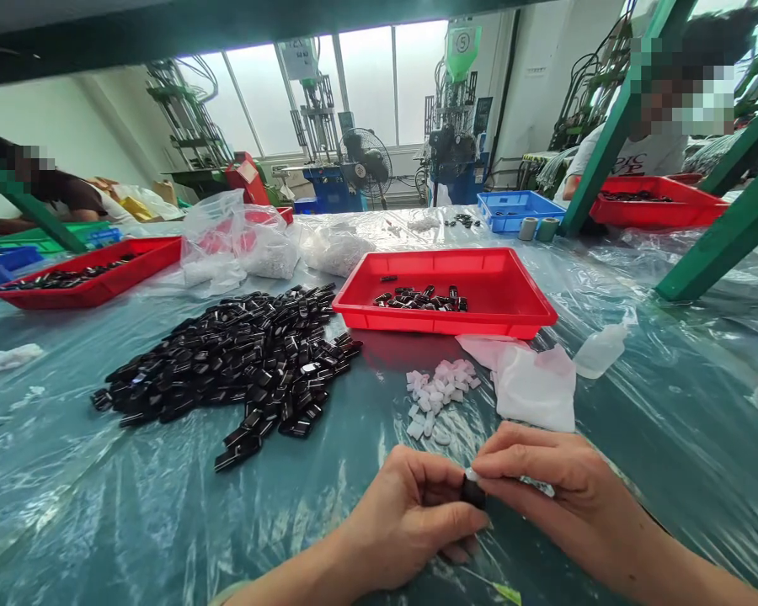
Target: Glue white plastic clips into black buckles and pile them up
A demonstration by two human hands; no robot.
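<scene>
Between thumb and fingers, my left hand [410, 513] grips a small black plastic part [473, 491]. The fingertips of my right hand [549, 475] pinch a small white piece [472, 475] against the top of that part. Just beyond my hands lies a loose heap of small whitish pieces [439, 389]. Farther left spreads a big pile of glossy black parts [227, 362]. Behind the whitish pieces stands a red tray [442, 324] with some black parts in it.
A white cloth-like bundle [536, 387] and a translucent bottle [601, 349] lie right of the whitish pieces. Green posts [726, 223] rise at the right. Another red tray [88, 295] and clear plastic bags [240, 244] sit at the left. People sit at both far sides.
</scene>
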